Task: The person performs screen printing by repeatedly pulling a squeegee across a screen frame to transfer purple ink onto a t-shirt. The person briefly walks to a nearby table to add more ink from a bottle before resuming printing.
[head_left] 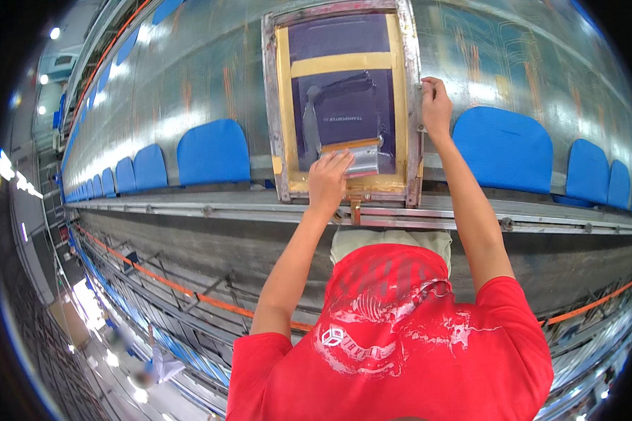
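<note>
A screen printing frame [413,63] lies in front of me, its dark purple mesh [340,95] bordered with yellowish tape. My left hand [328,181] is closed on a squeegee [363,161] with a metal holder and an orange-brown blade edge. The squeegee rests crosswise on the near part of the mesh, and a smear of dark ink [316,98] shows beyond it. At the frame's right side, my right hand [436,111] has its fingers curled against the outer edge. Its fingertips are partly hidden.
Blue cut pieces [213,153] lie in a row along the long shiny table [428,21], on both sides of the frame. A metal rail [260,209] runs along the near edge. An orange-edged rack [218,302] stands behind me, with another person [158,368] far at lower left.
</note>
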Available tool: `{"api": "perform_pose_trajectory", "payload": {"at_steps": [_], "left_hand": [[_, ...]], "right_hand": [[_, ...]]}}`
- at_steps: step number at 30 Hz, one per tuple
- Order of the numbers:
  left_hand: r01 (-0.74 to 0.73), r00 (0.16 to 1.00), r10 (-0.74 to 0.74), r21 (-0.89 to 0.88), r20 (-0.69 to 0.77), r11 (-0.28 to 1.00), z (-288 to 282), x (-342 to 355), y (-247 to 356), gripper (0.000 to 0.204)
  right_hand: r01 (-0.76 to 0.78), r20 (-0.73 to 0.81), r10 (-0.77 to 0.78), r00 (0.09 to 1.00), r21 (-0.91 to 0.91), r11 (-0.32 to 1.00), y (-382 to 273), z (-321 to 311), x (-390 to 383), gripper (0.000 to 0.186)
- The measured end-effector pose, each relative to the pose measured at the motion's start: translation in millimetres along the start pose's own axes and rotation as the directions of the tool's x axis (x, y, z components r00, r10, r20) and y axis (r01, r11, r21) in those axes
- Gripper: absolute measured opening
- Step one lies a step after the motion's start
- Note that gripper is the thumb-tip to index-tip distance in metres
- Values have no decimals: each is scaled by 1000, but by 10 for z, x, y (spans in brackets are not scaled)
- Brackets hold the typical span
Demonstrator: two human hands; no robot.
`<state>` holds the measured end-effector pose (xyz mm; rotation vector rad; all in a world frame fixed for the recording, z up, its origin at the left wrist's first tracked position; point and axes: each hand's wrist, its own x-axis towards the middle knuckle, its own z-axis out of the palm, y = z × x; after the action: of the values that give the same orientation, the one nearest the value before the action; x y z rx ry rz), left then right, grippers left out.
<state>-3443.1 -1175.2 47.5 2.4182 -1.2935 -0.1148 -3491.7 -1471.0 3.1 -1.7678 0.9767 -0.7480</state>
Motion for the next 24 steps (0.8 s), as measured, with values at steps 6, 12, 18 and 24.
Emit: {"api": "perform_pose_trajectory", "payload": {"at_steps": [6,12,18,24], "left_hand": [[5,1000,-5,-21,-5,1000,-74,-408,-51,50],[-92,995,91,35,47,995,94,-443,-175,50],[36,999,-36,-43,-4,998,-88,1020,-498,29],[-65,996,68,49,-51,997,-2,1535,-688,29]], "right_hand": [[-16,2,17,1000,-113,993,91,31,36,19],[-41,-11,40,999,-187,982,220,43,89,20],[-96,7,99,995,-193,977,209,66,91,20],[-95,20,100,995,-183,979,169,101,78,20]]}}
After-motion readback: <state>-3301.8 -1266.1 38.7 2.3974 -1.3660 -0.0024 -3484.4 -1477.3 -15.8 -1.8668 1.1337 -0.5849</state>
